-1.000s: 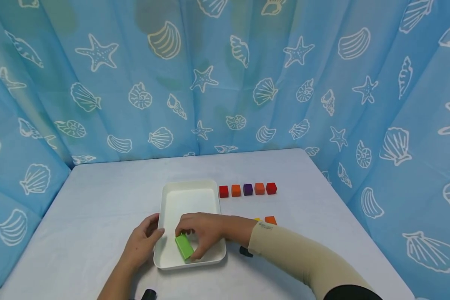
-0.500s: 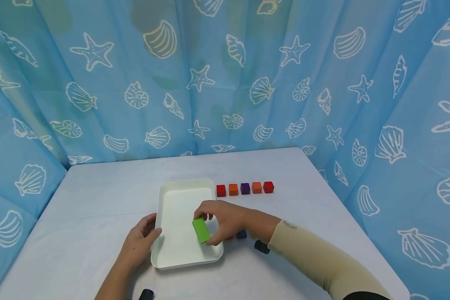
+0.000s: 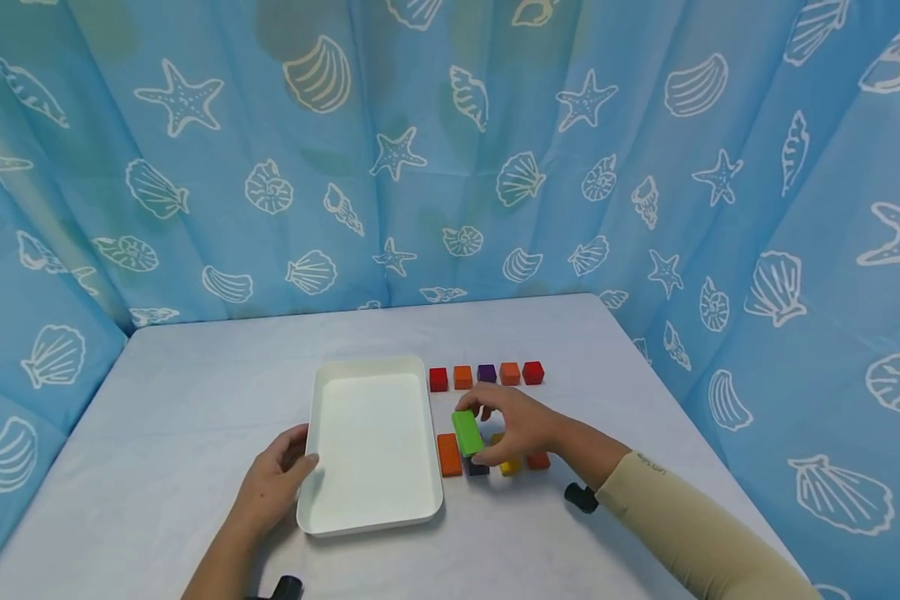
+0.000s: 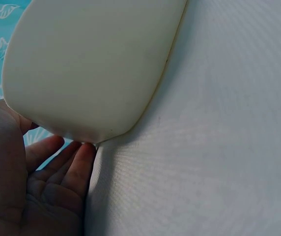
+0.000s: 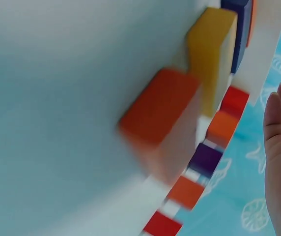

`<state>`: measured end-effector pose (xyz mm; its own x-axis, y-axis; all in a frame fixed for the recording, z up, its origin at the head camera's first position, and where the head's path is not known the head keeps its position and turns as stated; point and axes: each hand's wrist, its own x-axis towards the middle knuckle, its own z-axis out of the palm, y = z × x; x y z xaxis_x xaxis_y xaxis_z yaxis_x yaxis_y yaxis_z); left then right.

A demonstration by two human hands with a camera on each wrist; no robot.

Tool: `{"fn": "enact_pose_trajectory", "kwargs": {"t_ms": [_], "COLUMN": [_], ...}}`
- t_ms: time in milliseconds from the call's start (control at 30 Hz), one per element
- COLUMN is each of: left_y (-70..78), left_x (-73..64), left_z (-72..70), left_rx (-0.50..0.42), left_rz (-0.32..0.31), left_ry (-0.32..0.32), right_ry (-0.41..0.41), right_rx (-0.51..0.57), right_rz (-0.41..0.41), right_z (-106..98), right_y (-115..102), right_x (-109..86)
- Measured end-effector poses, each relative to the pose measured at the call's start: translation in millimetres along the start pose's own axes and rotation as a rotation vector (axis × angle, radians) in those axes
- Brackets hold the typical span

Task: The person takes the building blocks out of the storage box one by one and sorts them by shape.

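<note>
A white rectangular tray (image 3: pixel 375 450) lies on the table with nothing in it. My left hand (image 3: pixel 272 479) holds its left edge, thumb at the rim; the left wrist view shows the fingertips against the tray wall. To the right of the tray, my right hand (image 3: pixel 517 425) pinches a bright green block (image 3: pixel 468 433) by its two ends. The green block overlaps a dark blue block (image 3: pixel 477 468) in the head view. Beside that stand an orange block (image 3: pixel 449 456), a yellow block (image 3: pixel 510 467) and an orange-red block (image 5: pixel 162 110), partly hidden by the right hand in the head view.
A back row of several small cubes runs rightward from the tray's far corner: a red cube (image 3: pixel 438 380) at one end, a purple cube (image 3: pixel 486 373) in the middle, another red cube (image 3: pixel 533 372) at the other. A blue shell-print curtain (image 3: pixel 390 167) hangs behind the table.
My right hand has lifted the green block out of the tray and carried it right, over the front row of blocks. My left hand stays at the tray's edge.
</note>
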<state>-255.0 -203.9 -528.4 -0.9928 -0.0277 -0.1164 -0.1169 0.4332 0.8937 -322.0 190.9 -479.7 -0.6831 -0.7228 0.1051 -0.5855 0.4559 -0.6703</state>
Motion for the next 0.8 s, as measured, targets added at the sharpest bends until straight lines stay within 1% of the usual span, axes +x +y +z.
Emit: {"fn": "enact_pose_trajectory", "kwargs": {"t_ms": [200, 267, 400, 533, 800], "left_y": [1.6, 1.8, 1.8, 1.7, 2.5], "left_x": [-1.6, -2.3, -3.1, -2.6, -2.9], "left_z": [-0.8, -1.2, -1.3, -1.3, -1.2], "left_rx": [0.009, 0.008, 0.005, 0.001, 0.007], "left_rz": [0.001, 0.005, 0.010, 0.005, 0.001], "left_ry": [0.000, -0.001, -0.004, -0.003, -0.003], "right_ry": [0.045, 0.053, 0.070, 0.093, 0.132], "right_rx": [-0.019, -0.033, -0.054, -0.046, -0.063], "right_rz": [0.107, 0.132, 0.167, 0.203, 0.278], "right_z": [-10.1, -12.4, -15.8, -19.0, -23.8], "right_y": [13.8, 18.3, 25.4, 30.0, 45.7], "right_x": [-26.1, -33.8, -48.4, -62.0, -89.1]}}
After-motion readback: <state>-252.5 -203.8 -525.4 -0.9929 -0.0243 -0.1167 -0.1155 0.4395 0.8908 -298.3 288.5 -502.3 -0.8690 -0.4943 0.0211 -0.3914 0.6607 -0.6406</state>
